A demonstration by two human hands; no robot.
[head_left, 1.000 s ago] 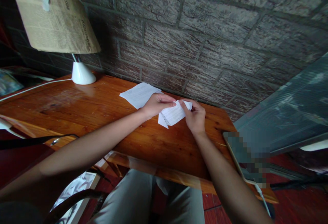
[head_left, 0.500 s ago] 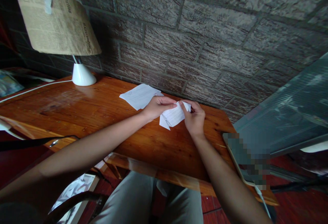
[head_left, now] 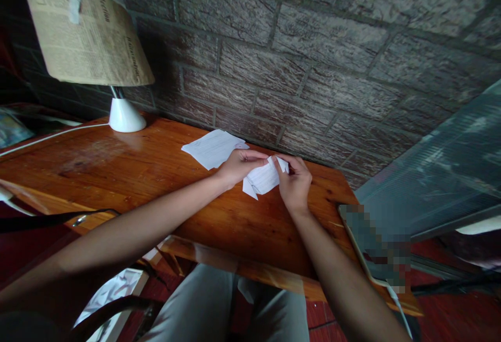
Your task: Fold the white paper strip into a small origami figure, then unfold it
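A small white sheet of paper (head_left: 263, 179), partly folded and marked with faint lines, is held between my two hands above the wooden table. My left hand (head_left: 239, 167) pinches its upper left edge between thumb and fingers. On the other side, my right hand (head_left: 294, 181) grips the upper right part, thumb in front and fingers behind. A folded flap points down at the paper's lower left. Behind my left hand lies a stack of white papers (head_left: 213, 148), flat on the table near the wall.
A lamp (head_left: 126, 115) with a newsprint shade stands at the table's (head_left: 97, 167) back left, its white cable running left. A partly blurred tablet-like device (head_left: 362, 243) with a white cable lies at the right edge. A brick wall (head_left: 250, 75) closes off the back.
Almost nothing differs. Both hands keep their grip on the paper, with only slight shifts of the fingers, and the whole view has moved a little.
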